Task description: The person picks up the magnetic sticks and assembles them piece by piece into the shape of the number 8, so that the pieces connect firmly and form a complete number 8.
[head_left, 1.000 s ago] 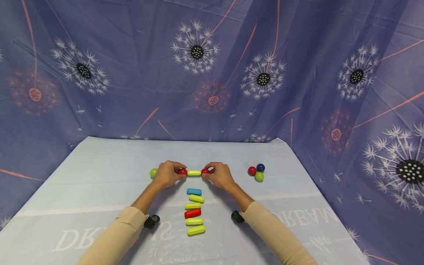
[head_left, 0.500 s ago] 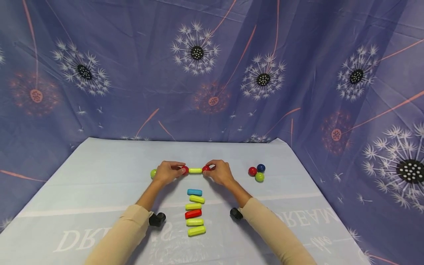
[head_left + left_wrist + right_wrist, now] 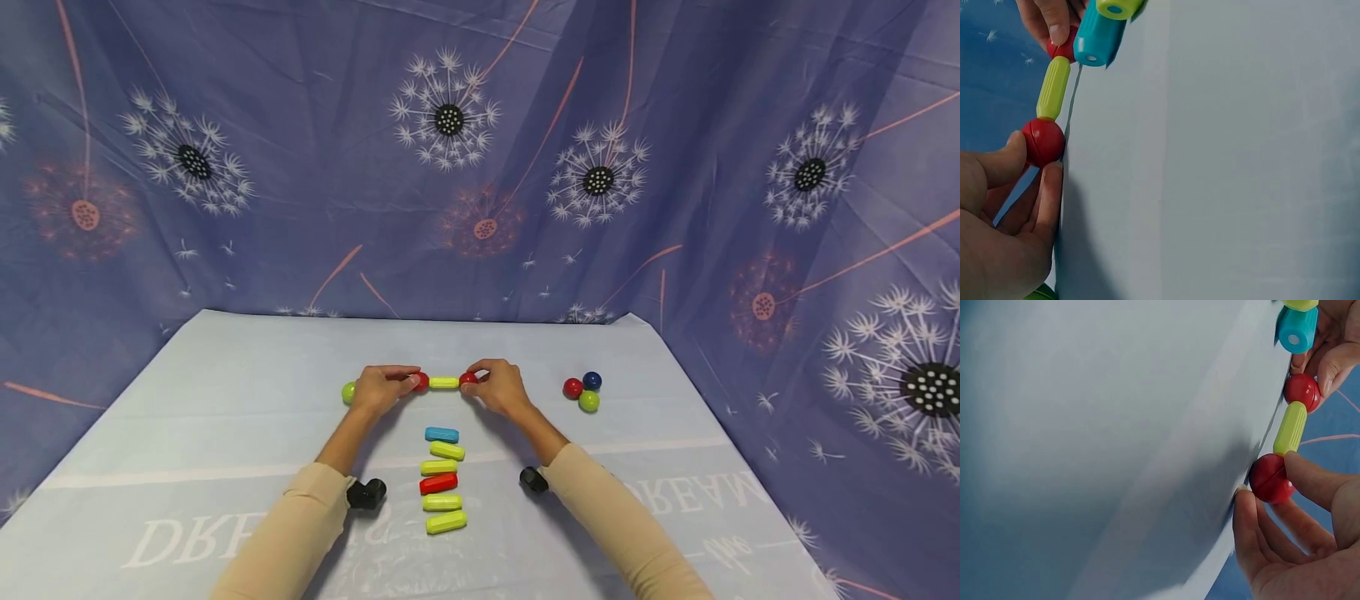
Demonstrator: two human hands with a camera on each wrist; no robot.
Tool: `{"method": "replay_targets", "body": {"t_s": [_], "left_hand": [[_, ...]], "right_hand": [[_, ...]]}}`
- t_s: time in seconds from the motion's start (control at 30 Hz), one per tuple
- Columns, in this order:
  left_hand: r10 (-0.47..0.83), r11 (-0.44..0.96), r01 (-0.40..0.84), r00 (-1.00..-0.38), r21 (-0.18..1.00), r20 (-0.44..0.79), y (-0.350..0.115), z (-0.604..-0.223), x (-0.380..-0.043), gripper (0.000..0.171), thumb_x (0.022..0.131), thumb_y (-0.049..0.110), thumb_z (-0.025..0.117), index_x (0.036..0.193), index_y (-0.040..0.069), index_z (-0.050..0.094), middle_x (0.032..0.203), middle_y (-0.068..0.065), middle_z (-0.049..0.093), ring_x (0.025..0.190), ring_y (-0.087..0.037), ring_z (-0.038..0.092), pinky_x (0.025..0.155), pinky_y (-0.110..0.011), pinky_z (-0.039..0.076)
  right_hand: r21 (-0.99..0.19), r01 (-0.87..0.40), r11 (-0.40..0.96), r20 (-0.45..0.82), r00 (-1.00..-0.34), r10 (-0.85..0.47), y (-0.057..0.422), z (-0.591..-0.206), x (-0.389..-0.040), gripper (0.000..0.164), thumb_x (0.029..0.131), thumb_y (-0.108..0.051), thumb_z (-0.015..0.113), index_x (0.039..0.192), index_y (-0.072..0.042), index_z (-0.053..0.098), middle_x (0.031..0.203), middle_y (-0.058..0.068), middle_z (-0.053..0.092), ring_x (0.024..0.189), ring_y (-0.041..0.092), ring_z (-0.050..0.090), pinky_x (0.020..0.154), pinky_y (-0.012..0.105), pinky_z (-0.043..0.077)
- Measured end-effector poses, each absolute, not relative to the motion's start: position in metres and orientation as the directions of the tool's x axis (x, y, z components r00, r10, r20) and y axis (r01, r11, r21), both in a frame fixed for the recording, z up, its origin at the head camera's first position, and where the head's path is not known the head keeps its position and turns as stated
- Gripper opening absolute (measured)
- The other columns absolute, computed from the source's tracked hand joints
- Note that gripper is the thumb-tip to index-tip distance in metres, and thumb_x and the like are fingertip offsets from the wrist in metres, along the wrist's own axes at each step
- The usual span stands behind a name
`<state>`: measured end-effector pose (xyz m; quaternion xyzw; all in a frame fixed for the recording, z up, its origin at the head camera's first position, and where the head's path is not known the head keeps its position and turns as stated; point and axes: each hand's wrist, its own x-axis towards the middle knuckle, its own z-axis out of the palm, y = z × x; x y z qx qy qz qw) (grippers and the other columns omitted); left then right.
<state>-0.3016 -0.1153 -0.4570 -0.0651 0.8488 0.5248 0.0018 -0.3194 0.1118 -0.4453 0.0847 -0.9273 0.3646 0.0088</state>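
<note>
Left hand [image 3: 377, 390] and right hand [image 3: 498, 388] are pinching left red ball [image 3: 1045, 141] and right red ball [image 3: 1270, 479], closed to ball width; yellow rod [image 3: 444, 383] is apparently linking both, far over the bench [image 3: 255, 375]; six nearer rods [image 3: 438, 483] are lying unlinked

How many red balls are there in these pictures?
3: a red ball in the left hand, a second red ball in the right hand, and a third red ball beside a blue ball on the right. More may be hidden.
</note>
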Motion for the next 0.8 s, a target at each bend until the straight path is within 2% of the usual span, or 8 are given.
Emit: {"method": "replay_targets", "body": {"t_s": [0.13,0.23,0.33,0.43,0.57,0.67,0.8], "left_hand": [[-0.100,0.393,-0.123,-0.991,0.911,-0.091,-0.117,-0.459,-0.302,0.029,0.093,0.024,0.074,0.120,0.013,0.077,0.127,-0.014,0.071,0.124,-0.030,0.059,0.098,-0.042,0.047],[-0.092,0.387,-0.118,-0.992,0.915,-0.088,-0.118,-0.459,-0.301,0.028,0.093,0.024,0.074,0.119,0.013,0.077,0.125,-0.014,0.072,0.121,-0.030,0.061,0.094,-0.038,0.048],[-0.099,0.376,-0.119,-0.991,0.919,-0.088,-0.117,-0.459,-0.301,0.027,0.093,0.024,0.075,0.118,0.013,0.078,0.121,-0.012,0.074,0.114,-0.026,0.064,0.086,-0.031,0.047],[-0.108,0.367,-0.123,-0.990,0.922,-0.089,-0.117,-0.459,-0.301,0.026,0.092,0.023,0.076,0.117,0.013,0.078,0.117,-0.012,0.075,0.108,-0.024,0.066,0.083,-0.028,0.045],[-0.120,0.371,-0.130,-0.989,0.920,-0.091,-0.118,-0.460,-0.301,0.027,0.092,0.025,0.076,0.117,0.014,0.078,0.117,-0.012,0.075,0.112,-0.025,0.064,0.090,-0.036,0.046],[-0.126,0.367,-0.130,-0.988,0.921,-0.089,-0.118,-0.460,-0.301,0.027,0.092,0.025,0.076,0.116,0.013,0.078,0.118,-0.012,0.075,0.116,-0.028,0.063,0.095,-0.041,0.046],[-0.117,0.357,-0.122,-0.989,0.926,-0.085,-0.118,-0.460,-0.300,0.027,0.091,0.025,0.076,0.116,0.013,0.079,0.117,-0.012,0.075,0.114,-0.027,0.066,0.089,-0.034,0.048]], "right_hand": [[-0.671,-0.165,0.722,0.066,-0.984,-0.164,0.112,-0.444,-0.317,0.041,0.085,-0.027,0.083,0.121,-0.009,0.074,0.101,0.011,0.077,0.089,0.024,0.070,0.065,0.028,0.052],[-0.654,-0.154,0.741,0.056,-0.986,-0.156,0.112,-0.441,-0.314,0.051,0.084,-0.029,0.083,0.129,-0.008,0.070,0.101,0.013,0.076,0.090,0.025,0.069,0.066,0.031,0.053],[-0.630,-0.149,0.763,0.068,-0.988,-0.137,0.110,-0.437,-0.310,0.054,0.084,-0.029,0.083,0.130,-0.006,0.067,0.098,0.012,0.074,0.089,0.025,0.064,0.069,0.033,0.052],[-0.627,-0.190,0.755,0.112,-0.982,-0.154,0.106,-0.431,-0.304,0.045,0.085,-0.023,0.083,0.122,-0.002,0.068,0.092,0.011,0.072,0.083,0.024,0.062,0.068,0.033,0.052],[-0.637,-0.279,0.719,0.138,-0.958,-0.250,0.099,-0.420,-0.291,0.025,0.085,-0.017,0.082,0.104,-0.003,0.072,0.081,0.004,0.068,0.071,0.017,0.059,0.063,0.028,0.048],[-0.638,-0.309,0.705,0.091,-0.940,-0.329,0.094,-0.415,-0.281,0.017,0.085,-0.018,0.082,0.097,-0.007,0.075,0.078,-0.001,0.067,0.071,0.015,0.057,0.063,0.027,0.046],[-0.640,-0.304,0.705,-0.001,-0.918,-0.397,0.090,-0.416,-0.273,0.016,0.085,-0.019,0.082,0.098,-0.010,0.078,0.080,-0.002,0.072,0.079,0.016,0.058,0.068,0.029,0.046]]}}
